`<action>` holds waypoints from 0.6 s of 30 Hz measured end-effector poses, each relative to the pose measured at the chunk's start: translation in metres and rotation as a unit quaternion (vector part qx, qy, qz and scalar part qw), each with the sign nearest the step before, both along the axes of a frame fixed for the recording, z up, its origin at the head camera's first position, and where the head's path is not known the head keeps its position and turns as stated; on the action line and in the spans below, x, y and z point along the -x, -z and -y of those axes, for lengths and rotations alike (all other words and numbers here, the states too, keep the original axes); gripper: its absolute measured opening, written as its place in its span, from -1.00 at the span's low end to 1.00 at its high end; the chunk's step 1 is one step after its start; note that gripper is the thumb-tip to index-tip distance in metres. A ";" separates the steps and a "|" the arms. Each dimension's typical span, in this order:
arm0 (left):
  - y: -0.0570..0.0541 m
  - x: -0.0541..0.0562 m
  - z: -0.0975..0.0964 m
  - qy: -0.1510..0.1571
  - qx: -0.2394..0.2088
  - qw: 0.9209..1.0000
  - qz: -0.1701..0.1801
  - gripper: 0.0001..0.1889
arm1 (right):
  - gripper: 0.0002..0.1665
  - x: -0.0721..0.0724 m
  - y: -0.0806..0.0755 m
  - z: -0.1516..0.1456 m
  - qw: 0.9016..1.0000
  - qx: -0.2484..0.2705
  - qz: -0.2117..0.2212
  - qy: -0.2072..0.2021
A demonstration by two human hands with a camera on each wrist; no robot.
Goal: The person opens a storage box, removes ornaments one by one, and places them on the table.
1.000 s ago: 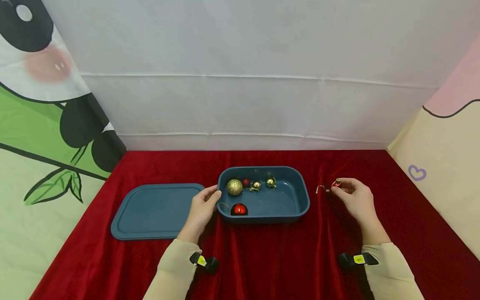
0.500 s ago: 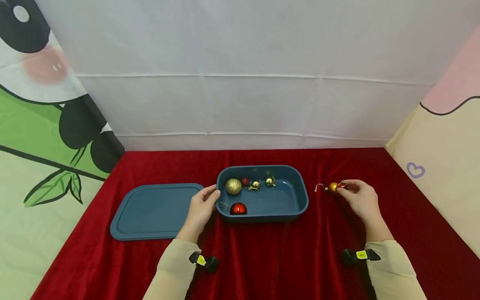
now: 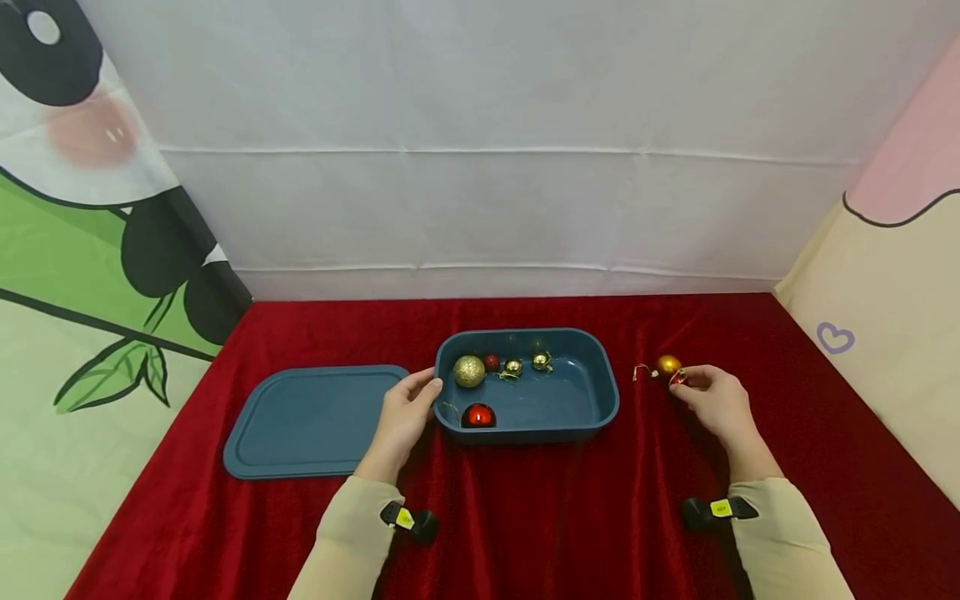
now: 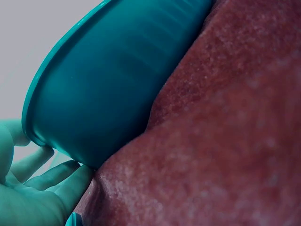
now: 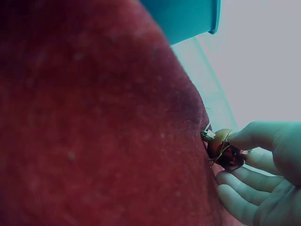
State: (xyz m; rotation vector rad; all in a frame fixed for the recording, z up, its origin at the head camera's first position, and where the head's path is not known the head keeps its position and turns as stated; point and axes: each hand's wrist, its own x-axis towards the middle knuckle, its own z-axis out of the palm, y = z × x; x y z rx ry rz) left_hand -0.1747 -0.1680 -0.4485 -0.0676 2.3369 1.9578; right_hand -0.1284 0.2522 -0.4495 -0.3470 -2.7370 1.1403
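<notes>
1. Red and shiny, a small bauble [image 3: 678, 378] with a gold cord is pinched between the thumb and fingers of the right hand [image 3: 714, 402], right of the box.
2. Just beside it sits a gold bauble [image 3: 668, 365]; a thin hanging string [image 3: 641, 371] reaches out to its left.
3. The left hand [image 3: 400, 417] grips the left end of the blue box [image 3: 525, 436], thumb at the rim, fingers against the outer wall.
4. Inside that box, a glittery gold ball [image 3: 468, 372], a tiny red ball [image 3: 491, 363] and two small gold ornaments [image 3: 542, 361] lie along the back half; a larger glossy red ball [image 3: 478, 416] lies near the front left corner.
5. Left of the box, a matching blue lid [image 3: 307, 425] lies flat on the red-draped desk [image 3: 487, 525], partly hidden by the left hand.
6. Cream sleeves [image 3: 348, 533] carry black wrist devices with yellow labels [image 3: 720, 508].
7. Behind hangs a creased white sheet [image 3: 480, 208], with cartoon-printed cloth [image 3: 165, 242] at the left.
</notes>
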 end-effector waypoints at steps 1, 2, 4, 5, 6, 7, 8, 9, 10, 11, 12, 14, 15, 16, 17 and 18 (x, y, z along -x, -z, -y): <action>0.000 0.001 0.000 0.000 -0.001 1.000 0.000 -0.59 | -0.56 0.000 0.000 0.000 1.000 -0.001 0.001 -0.001; 0.001 0.001 0.000 0.000 -0.001 1.000 0.000 -0.59 | -0.56 0.000 0.001 0.001 1.000 -0.001 0.002 -0.001; 0.001 0.002 0.000 -0.001 -0.003 1.000 -0.002 -0.59 | -0.55 0.001 0.000 0.001 1.000 0.002 0.002 -0.002; 0.002 0.002 0.000 -0.001 -0.003 1.000 -0.003 -0.59 | -0.55 0.001 0.000 0.002 1.000 0.002 0.002 -0.002; 0.002 0.003 0.000 -0.002 -0.004 1.000 -0.003 -0.59 | -0.55 0.001 0.000 0.002 1.000 0.003 0.001 -0.002; 0.002 0.003 0.000 -0.002 -0.004 1.000 -0.004 -0.60 | -0.54 0.001 0.000 0.002 1.000 0.004 0.001 -0.003; 0.002 0.003 0.000 -0.002 -0.006 1.000 -0.004 -0.60 | -0.54 0.001 -0.001 0.003 1.000 0.004 0.001 -0.003; 0.002 0.003 0.000 -0.003 -0.006 1.000 -0.004 -0.60 | -0.54 0.001 -0.001 0.003 1.000 0.004 0.000 -0.003; 0.002 0.004 0.000 -0.004 -0.007 1.000 -0.004 -0.60 | -0.54 0.001 -0.002 0.003 1.000 0.004 0.001 -0.003; 0.002 0.004 0.000 -0.004 -0.007 1.000 -0.005 -0.60 | -0.54 0.000 -0.002 0.003 1.000 0.004 0.000 -0.003; 0.003 0.004 0.000 -0.005 -0.008 1.000 -0.005 -0.60 | -0.54 0.000 -0.003 0.003 1.000 0.003 -0.001 -0.003; 0.003 0.004 -0.001 -0.008 -0.009 1.000 -0.005 -0.60 | -0.54 -0.001 -0.004 0.004 1.000 0.002 -0.002 -0.001; 0.003 0.003 -0.001 -0.008 -0.009 1.000 -0.006 -0.60 | -0.53 -0.001 -0.005 0.004 1.000 0.001 -0.003 -0.001; 0.004 0.003 -0.001 -0.009 -0.009 1.000 -0.008 -0.59 | -0.53 -0.002 -0.006 0.004 1.000 0.001 -0.005 0.000; 0.004 0.003 -0.002 -0.008 -0.010 1.000 -0.008 -0.59 | -0.52 -0.003 -0.006 0.005 1.000 0.000 -0.007 0.001; 0.004 0.003 -0.002 -0.008 -0.012 1.000 -0.007 -0.60 | -0.52 -0.003 -0.007 0.005 1.000 -0.001 -0.011 0.002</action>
